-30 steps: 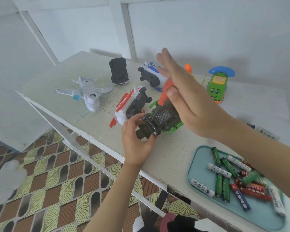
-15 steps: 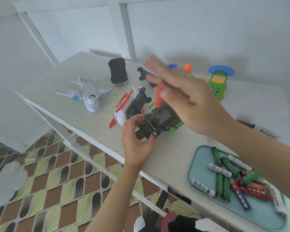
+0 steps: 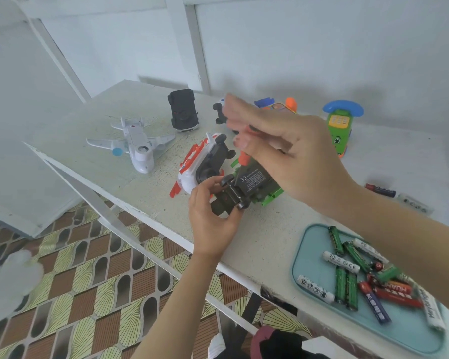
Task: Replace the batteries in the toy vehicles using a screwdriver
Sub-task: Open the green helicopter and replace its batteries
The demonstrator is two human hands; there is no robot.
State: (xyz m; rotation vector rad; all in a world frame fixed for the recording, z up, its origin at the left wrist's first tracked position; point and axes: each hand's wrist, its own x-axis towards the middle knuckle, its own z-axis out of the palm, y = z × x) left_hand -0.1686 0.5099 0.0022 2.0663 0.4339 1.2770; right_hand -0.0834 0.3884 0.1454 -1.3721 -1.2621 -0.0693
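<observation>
A green toy vehicle (image 3: 254, 182) lies upside down near the table's front edge, its black underside facing up. My left hand (image 3: 213, 216) grips its near end, thumb and fingers curled round the wheels. Above it, my right hand (image 3: 296, 161) pinches the orange handle of a screwdriver (image 3: 244, 159) between thumb and fingers. The shaft points down onto the black underside, and the fingers are blurred by motion and hide most of the handle. A teal tray (image 3: 399, 332) at the front right holds several batteries (image 3: 347, 278).
Other toys lie on the white table: a white airplane (image 3: 135, 146), a black car (image 3: 183, 110), a white and orange vehicle (image 3: 200, 164) against the green one, and a green phone toy (image 3: 340, 128). Two loose batteries (image 3: 380, 190) lie at the right.
My right hand has turned and its fingers have swung left over the screwdriver handle, covering more of it. The left hand and the green vehicle have stayed put.
</observation>
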